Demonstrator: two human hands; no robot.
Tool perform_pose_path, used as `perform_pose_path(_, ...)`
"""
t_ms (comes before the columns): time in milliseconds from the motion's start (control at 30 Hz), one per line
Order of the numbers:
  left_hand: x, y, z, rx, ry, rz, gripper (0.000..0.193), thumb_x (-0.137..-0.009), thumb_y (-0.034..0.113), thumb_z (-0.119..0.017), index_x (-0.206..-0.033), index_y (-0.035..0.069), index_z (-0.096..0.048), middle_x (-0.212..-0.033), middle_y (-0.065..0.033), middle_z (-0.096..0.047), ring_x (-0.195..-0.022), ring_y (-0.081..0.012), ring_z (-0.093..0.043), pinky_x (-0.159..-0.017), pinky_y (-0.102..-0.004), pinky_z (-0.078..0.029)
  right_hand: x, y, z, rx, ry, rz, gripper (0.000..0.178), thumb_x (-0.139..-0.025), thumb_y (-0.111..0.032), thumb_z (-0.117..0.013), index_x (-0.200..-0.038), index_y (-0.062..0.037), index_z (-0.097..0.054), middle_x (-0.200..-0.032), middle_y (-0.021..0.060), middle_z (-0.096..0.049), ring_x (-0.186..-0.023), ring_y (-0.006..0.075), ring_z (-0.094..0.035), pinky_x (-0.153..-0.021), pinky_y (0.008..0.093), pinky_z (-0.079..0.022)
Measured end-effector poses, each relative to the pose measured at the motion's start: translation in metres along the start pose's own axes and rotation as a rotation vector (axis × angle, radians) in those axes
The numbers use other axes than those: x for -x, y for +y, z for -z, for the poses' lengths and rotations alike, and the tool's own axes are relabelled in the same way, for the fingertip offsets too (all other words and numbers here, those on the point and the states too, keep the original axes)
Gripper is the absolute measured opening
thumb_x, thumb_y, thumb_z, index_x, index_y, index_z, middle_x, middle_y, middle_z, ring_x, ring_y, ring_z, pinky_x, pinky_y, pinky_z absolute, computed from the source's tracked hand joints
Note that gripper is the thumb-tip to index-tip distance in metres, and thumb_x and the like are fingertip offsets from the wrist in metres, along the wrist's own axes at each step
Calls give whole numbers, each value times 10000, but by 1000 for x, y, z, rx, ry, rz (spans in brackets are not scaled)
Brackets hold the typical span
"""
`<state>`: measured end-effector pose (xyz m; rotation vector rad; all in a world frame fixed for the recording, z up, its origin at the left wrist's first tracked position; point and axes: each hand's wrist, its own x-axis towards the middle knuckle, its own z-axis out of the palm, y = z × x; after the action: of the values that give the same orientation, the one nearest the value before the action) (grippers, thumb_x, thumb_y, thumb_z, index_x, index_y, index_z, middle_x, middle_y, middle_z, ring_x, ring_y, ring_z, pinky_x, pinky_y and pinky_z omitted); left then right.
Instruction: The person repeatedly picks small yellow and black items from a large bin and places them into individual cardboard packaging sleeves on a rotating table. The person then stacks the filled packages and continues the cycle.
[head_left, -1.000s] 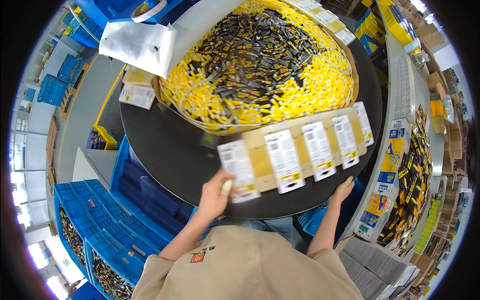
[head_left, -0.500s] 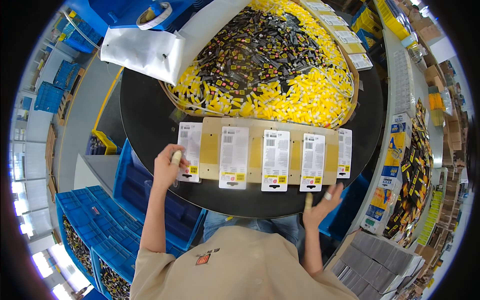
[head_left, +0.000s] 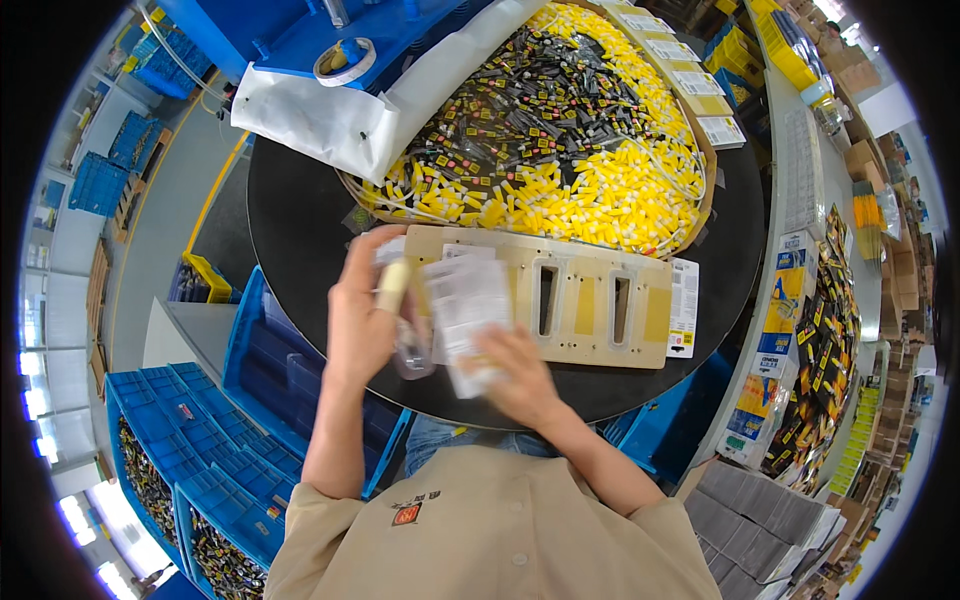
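Observation:
My right hand (head_left: 520,380), smeared by motion, grips white printed blister cards (head_left: 468,310) above the left part of a yellow-and-tan slotted board (head_left: 582,350). My left hand (head_left: 362,318) is closed at the board's left end, a cream finger cover on one finger. From its grasp hangs a clear plastic blister pack (head_left: 413,358), partly hidden by the fingers. Two slots, a left slot (head_left: 547,300) and a right slot (head_left: 620,310), show uncovered in the board. Another white card (head_left: 683,310) lies against its right end.
Behind the board, a large tray (head_left: 712,170) holds black tubes (head_left: 530,100) and yellow-and-white pieces (head_left: 600,190). White film (head_left: 310,115) and a tape roll (head_left: 345,62) lie at the upper left. Blue crates (head_left: 215,430) stand left; stacked grey cards (head_left: 760,530) sit lower right.
My right hand has swept left from the board's right end, and the cards over the two right slots have been lifted off. My left hand has moved up and right, taking hold of a blister pack.

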<state>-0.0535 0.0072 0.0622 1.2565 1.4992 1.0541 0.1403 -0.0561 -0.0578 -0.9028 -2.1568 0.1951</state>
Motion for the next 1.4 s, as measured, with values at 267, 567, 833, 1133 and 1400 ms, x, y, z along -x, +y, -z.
perform_pose_path(267, 2, 27, -64, 427, -589, -61, 511, -934, 61, -486, -1393, 72, -261, -1059, -94, -527, -895, -164, -587, -703, -276, -522, 5, 77, 50, -128, 239, -638, 284, -819, -147, -674, -1046, 8, -600, -971, 130, -640, -869, 256, -632, -711, 352, -516)
perform_pose_path(567, -10, -38, -206, -142, -745, -201, 578, -806, 11, -621, -1302, 68, -331, -837, -151, -627, -824, -321, -637, -706, -393, -512, 77, 227, 259, -105, 1739, -499, 283, -892, -153, -541, -1117, 15, -514, -1056, 159, -570, -875, 274, -611, -786, 371, -543)
perform_pose_path(833, -16, -43, -239, -611, -552, -253, 601, -775, 194, -705, -1220, 16, -341, -794, -222, -620, -731, -430, -603, -610, -479, -481, -89, 295, 73, -19, 2, -480, 287, -852, -125, -622, -1136, -85, -625, -1000, 91, -620, -929, 215, -612, -781, 314, -494)
perform_pose_path(1133, -22, -45, -187, -245, -502, -163, 645, -778, 219, -719, -1238, 6, -320, -754, -186, -631, -739, -391, -625, -669, -433, -499, -134, 281, 67, 93, -4, -501, 132, -867, -136, -597, -967, -53, -573, -825, 123, -585, -740, 286, -587, -690, 365, -482)
perform_pose_path(1400, -38, -51, -142, -632, -471, -135, 592, -761, 210, -734, -1231, 105, -389, -707, -186, -620, -720, -382, -622, -640, -443, -487, -17, 153, 125, -326, -104, -740, 201, -835, -40, -616, -1036, -51, -632, -742, 73, -561, -599, 139, -533, -565, 261, -426)
